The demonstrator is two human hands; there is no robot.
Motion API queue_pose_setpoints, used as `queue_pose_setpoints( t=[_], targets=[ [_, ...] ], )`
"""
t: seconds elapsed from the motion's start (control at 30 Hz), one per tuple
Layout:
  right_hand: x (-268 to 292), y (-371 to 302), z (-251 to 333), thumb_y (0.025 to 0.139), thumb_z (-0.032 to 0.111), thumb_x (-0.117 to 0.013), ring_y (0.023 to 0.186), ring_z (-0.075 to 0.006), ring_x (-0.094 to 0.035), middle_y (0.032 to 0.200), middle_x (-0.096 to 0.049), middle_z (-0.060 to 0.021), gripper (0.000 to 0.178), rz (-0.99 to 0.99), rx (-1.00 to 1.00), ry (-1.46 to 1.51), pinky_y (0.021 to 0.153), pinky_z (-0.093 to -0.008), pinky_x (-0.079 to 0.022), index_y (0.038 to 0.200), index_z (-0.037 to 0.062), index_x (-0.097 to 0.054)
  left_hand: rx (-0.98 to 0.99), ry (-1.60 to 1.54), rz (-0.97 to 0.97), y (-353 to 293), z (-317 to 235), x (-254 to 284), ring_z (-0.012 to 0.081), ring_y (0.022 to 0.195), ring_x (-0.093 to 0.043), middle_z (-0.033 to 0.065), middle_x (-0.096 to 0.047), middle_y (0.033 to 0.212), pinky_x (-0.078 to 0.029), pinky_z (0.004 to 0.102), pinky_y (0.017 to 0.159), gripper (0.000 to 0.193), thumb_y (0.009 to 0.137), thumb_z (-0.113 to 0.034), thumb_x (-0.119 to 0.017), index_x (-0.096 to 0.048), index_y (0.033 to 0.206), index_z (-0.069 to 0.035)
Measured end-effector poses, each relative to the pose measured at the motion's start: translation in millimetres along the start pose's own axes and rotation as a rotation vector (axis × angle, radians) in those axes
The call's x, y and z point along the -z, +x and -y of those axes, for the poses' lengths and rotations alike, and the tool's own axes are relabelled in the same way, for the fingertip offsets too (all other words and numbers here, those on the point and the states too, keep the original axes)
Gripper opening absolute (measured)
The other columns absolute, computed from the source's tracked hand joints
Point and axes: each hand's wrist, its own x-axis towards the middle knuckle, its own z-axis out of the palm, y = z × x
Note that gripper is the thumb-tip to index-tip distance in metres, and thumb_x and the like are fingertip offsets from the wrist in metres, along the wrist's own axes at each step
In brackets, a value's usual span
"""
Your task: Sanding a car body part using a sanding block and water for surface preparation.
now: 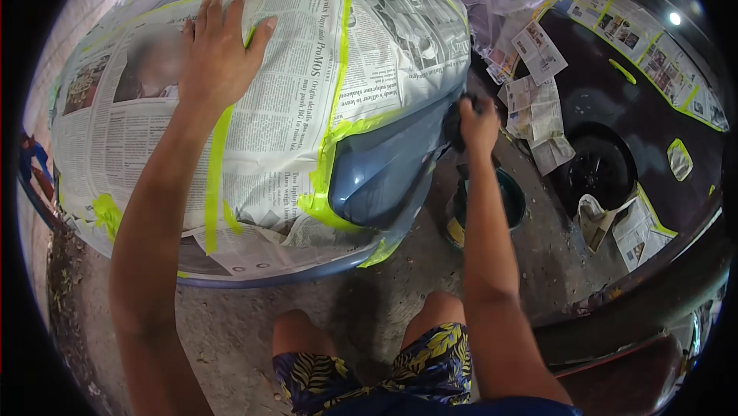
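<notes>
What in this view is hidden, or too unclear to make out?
Head view only:
- The dark thing in the right hand: fingers wrap it, so its kind is unclear.
- Most of the blue car body: covered by taped newspaper.
- One newspaper patch beside the left hand: blurred.
- The bucket: the right forearm crosses it, contents unseen.
- The dark car at right: cut off by the picture's rim.

I see bare forearms, no sleeves/gloves; left hand [219, 51] at 11 o'clock, right hand [478, 124] ctr-right. Shorts dark blue w/ yellow leaf print, 6 o'clock.
</notes>
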Motion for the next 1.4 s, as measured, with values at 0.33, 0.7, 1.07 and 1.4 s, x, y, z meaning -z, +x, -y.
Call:
queue_pose_setpoints(
  t=[0.33,0.7,1.07,1.4],
  targets=[
    [2,10,4,0.08,0.051,-0.067,0.112,-0.0456,-0.062,0.12,-0.062,-0.0314,0.057,0.087,-0.054,0.001,0.096,-0.051,-0.05,0.126,0.0167,-0.064,0.013,0.014,0.027,1,-1,2,0.0386,0.142,-0.04,0.0254,-0.046,0.148,-0.031,0.0586,0.115,0.065,0.1,-0.053,-0.052,-0.05,0.144,-0.005],
    [10,1,23,0.081,0.046,-0.068,0.109,-0.0424,-0.065,0.111,-0.071,-0.0239,0.053,-0.014,-0.007,-0.062,0.097,-0.0467,-0.05,0.116,0.0077,-0.068,0.024,0.014,0.041,1,-1,3,0.0388,0.142,-0.041,0.026,-0.045,0.149,-0.03,0.0584,0.116,0.066,0.1,-0.053,-0.052,-0.05,0.144,-0.004],
    [28,-71,28,0.081,0.048,-0.069,0.103,-0.0497,-0.062,0.112,-0.059,-0.0299,0.054,-0.014,-0.056,-0.041,0.092,-0.0513,-0.051,0.125,0.0163,-0.063,0.001,0.016,0.006,0,-1,3,0.0389,0.14,-0.043,0.0269,-0.047,0.146,-0.032,0.0596,0.114,0.066,0.099,-0.052,-0.053,-0.051,0.142,-0.003],
    [27,-79,35,0.082,0.044,-0.07,0.102,-0.0497,-0.062,0.11,-0.059,-0.0318,0.052,-0.069,-0.016,-0.032,0.09,-0.0512,-0.051,0.123,0.0123,-0.064,0.015,-0.001,0.022,0,0,4,0.0401,0.14,-0.043,0.0276,-0.047,0.147,-0.031,0.0602,0.115,0.065,0.1,-0.052,-0.052,-0.052,0.142,-0.003]
  ],
)
